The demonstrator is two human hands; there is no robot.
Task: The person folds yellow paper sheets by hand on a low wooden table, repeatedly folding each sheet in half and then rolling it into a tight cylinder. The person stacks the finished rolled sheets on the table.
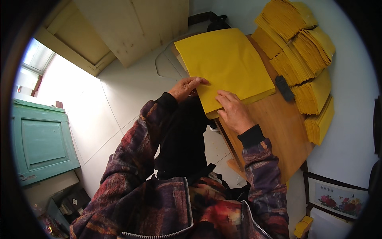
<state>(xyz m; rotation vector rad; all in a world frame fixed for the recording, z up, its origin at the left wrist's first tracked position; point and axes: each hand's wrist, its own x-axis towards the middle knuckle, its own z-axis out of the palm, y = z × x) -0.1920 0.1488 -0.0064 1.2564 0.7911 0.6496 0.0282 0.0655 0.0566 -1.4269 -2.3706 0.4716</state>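
A thick stack of yellow paper sheets (227, 59) lies on the far left part of the wooden table (274, 131), its near edge turned toward me. My left hand (187, 88) grips the stack's left edge, thumb on top and the other fingers partly hidden beneath. At the near edge, my right hand (234, 112) has bent fingertips on the top sheet and its thumb against the side. Whether it pinches one sheet or several cannot be made out. A dark grey block-like object (284, 88) lies on the table to the right of the stack.
Bundles of folded yellow paper (300, 59) are piled along the table's right side by the wall. A green cabinet door (45, 137) stands at left, beige wooden panels (135, 28) at the far left. A framed flower picture (338, 197) is at lower right.
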